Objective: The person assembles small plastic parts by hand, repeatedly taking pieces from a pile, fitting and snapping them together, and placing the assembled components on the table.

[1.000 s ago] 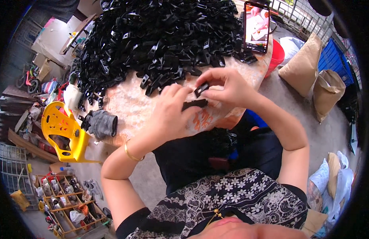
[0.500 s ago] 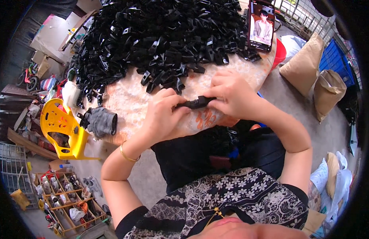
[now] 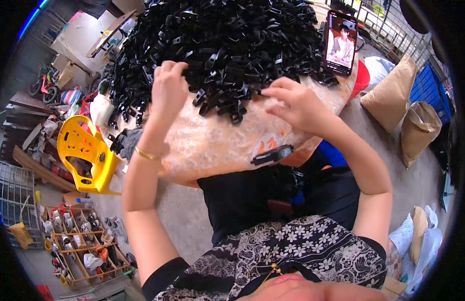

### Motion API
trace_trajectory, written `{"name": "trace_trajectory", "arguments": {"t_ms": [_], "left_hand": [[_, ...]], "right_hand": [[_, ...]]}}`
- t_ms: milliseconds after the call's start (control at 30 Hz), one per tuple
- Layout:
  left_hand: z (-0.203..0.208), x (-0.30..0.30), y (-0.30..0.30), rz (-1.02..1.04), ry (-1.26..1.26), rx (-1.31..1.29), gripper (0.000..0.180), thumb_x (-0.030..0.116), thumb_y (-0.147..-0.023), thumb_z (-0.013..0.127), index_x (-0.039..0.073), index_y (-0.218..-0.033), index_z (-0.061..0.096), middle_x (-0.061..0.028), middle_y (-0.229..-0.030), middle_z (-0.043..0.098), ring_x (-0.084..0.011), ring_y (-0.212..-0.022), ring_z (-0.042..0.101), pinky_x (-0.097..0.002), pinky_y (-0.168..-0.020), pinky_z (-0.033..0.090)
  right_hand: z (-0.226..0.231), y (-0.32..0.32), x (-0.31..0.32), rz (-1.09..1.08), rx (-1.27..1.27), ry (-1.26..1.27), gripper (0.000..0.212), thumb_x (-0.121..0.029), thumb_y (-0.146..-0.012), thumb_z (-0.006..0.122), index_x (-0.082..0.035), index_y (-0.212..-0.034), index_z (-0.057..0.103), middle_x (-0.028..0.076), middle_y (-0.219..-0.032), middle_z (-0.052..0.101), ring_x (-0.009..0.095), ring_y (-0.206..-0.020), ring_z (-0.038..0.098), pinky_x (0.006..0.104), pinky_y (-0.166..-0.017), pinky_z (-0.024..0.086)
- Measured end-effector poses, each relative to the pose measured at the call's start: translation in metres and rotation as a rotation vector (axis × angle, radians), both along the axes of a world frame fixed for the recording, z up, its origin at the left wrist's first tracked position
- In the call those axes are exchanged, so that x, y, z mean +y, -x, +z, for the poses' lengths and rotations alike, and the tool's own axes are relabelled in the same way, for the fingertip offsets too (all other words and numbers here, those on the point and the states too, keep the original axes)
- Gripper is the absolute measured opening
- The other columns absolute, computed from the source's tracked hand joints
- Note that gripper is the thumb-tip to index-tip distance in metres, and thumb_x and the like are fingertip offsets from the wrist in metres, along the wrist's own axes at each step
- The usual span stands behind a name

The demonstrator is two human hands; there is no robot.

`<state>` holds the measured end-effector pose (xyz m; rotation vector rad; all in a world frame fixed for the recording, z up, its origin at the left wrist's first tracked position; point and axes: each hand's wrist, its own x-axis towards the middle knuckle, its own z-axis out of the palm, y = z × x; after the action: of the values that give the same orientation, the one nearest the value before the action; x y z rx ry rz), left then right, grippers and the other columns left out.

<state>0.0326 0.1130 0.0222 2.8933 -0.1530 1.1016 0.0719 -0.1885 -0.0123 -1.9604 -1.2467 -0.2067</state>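
A large heap of small black plastic clip-like parts (image 3: 217, 45) covers the far side of the patterned cloth-covered table (image 3: 202, 145). My left hand (image 3: 168, 93) reaches over the heap's left part, its fingers bent but apart, with nothing visible in them. To the right, my right hand (image 3: 300, 108) has thumb and forefinger spread, the fingertips close to loose parts at the heap's near edge. A longer black plastic piece (image 3: 272, 155), like a joined buckle, is at the table's near edge, free of both hands; whether it rests or is falling I cannot tell.
A phone (image 3: 340, 42) showing a video stands at the heap's right. A dark grey cloth item (image 3: 126, 144) lies by my left forearm. Beyond the table are a yellow plastic chair (image 3: 87, 155), a red bucket (image 3: 361, 80), brown sacks (image 3: 393, 95) and a shoe rack (image 3: 87, 246).
Both hands have let go of the long black piece, which is now nearer my lap. My left hand has moved up and left over the heap; my right hand has opened slightly farther right.
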Motion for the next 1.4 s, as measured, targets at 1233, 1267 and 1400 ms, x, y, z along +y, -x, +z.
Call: {"name": "trace_trajectory", "arguments": {"t_ms": [1233,1267,1400], "left_hand": [[-0.014,-0.122,0.076,-0.686,-0.231,0.048,0.031,0.002,-0.064,0.070,0.003,-0.092,0.058,-0.0109,-0.101,0.059,-0.0252,-0.086,0.058,-0.0349,-0.073,0.050],[-0.019,-0.125,0.077,-0.690,-0.228,0.048,0.031,0.002,-0.064,0.070,0.003,-0.092,0.058,-0.0109,-0.101,0.059,-0.0252,-0.086,0.058,-0.0349,-0.073,0.050],[-0.026,-0.132,0.073,-0.662,0.020,0.325,0.039,0.008,-0.065,0.074,0.001,-0.099,0.057,-0.0139,-0.107,0.055,-0.0309,-0.091,0.056,-0.0366,-0.079,0.050]], "right_hand": [[0.018,-0.008,-0.030,0.015,0.006,0.165,0.026,-0.020,-0.076,0.066,-0.004,-0.097,0.066,0.014,-0.089,0.063,0.032,-0.085,0.060,0.0393,-0.075,0.048],[0.018,-0.007,-0.030,0.024,-0.003,0.181,0.027,-0.018,-0.075,0.068,-0.003,-0.097,0.066,0.013,-0.086,0.063,0.031,-0.081,0.061,0.0376,-0.072,0.048],[0.020,-0.003,-0.033,0.095,0.048,0.185,0.028,-0.015,-0.072,0.071,-0.002,-0.096,0.066,0.013,-0.083,0.063,0.030,-0.077,0.061,0.0366,-0.070,0.048]]}}
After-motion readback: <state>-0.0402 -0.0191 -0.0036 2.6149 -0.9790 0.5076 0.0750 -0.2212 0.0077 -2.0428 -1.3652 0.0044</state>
